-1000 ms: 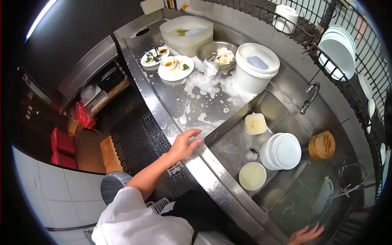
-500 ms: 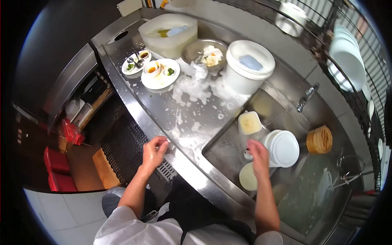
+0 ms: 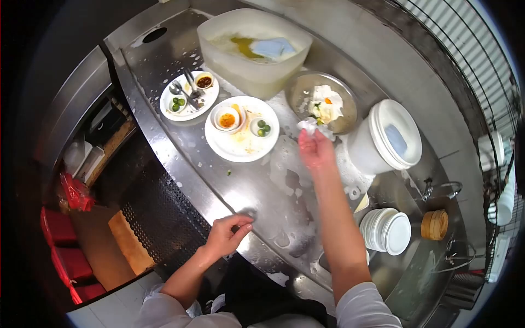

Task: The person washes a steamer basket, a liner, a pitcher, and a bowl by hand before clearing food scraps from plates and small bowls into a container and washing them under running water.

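My right hand (image 3: 316, 150) reaches over the steel counter (image 3: 262, 188), its fingers closed on a crumpled white tissue (image 3: 313, 126) at the near rim of the metal bowl (image 3: 295, 97). More white waste (image 3: 327, 104) with orange bits lies in that bowl. My left hand (image 3: 232, 232) hangs over the counter's front edge, fingers curled in with the thumb alongside; whether anything is between them is hard to see. Left of the bowl sits a white plate (image 3: 240, 148) with two small cups. Farther left, another plate (image 3: 188, 113) bears cutlery, a sauce cup and green fruit.
A cloudy tub (image 3: 246, 71) of liquid with a blue cloth stands at the back. Right of the bowl is a white bucket (image 3: 367, 150). The sink area holds stacked white plates (image 3: 396, 234) and a bamboo steamer (image 3: 434, 225). A wire rack hangs at the upper right.
My right hand has gone from over the sink to the bowl and taken hold of the tissue. The view has shifted, with the plates and bowl now nearer.
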